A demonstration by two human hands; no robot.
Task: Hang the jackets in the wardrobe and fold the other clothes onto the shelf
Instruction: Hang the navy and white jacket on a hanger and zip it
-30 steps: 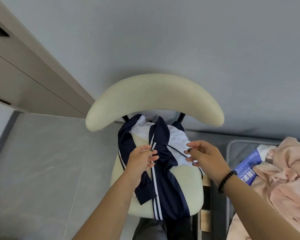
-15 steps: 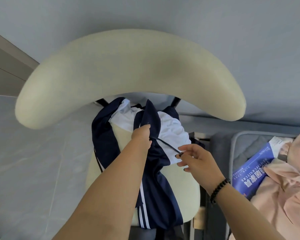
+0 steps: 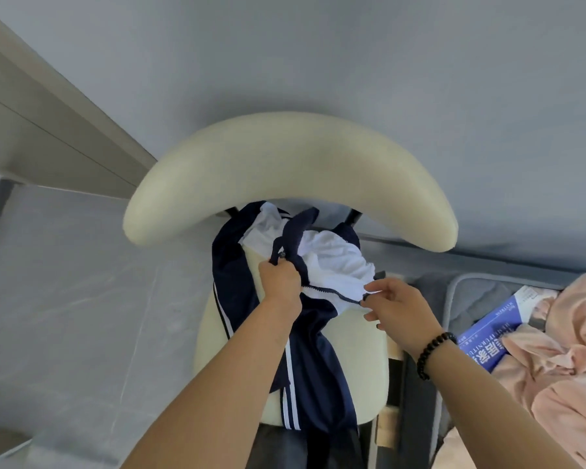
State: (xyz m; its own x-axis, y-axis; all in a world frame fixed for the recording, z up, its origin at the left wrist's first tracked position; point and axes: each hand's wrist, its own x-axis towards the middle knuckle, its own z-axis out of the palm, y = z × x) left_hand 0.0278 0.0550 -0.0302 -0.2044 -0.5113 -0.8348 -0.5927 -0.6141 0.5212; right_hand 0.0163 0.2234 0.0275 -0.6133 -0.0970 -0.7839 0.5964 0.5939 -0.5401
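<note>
Head view: we see the navy-and-white jacket (image 3: 305, 333) draped over the cream chair (image 3: 285, 170). Our left hand (image 3: 279, 279) is fisted tight on its dark collar edge, and our right hand (image 3: 396, 308) pinches the zipper edge at the white panel. A pink garment (image 3: 562, 360) lies off to our right.

Single head-worn wide-angle view, aimed steeply downward and forward, close above a cream chair (image 3: 290, 170) at frame centre; both forearms enter from the lower edge; wall fills the top.
</note>
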